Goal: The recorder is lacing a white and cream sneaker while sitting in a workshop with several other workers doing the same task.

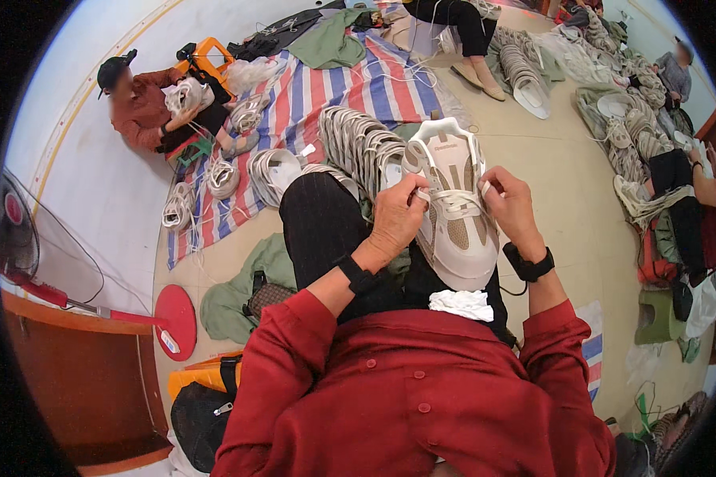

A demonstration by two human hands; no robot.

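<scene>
A beige and white sneaker rests on my lap, its toe toward me and its tongue pointing away. White shoelace crosses the lower part of its opening. On the shoe's left side, my left hand pinches one stretch of the lace between thumb and fingers. Opposite it, my right hand is closed on the lace at the right edge. The upper part of the tongue shows no lace across it. A folded white cloth or paper lies on my lap below the toe.
Rows of nested shoes stand beyond my knee on a striped sheet. A person at the far left handles a shoe; others sit by shoe piles at the right. A red-based fan and a black-and-orange bag are at my left.
</scene>
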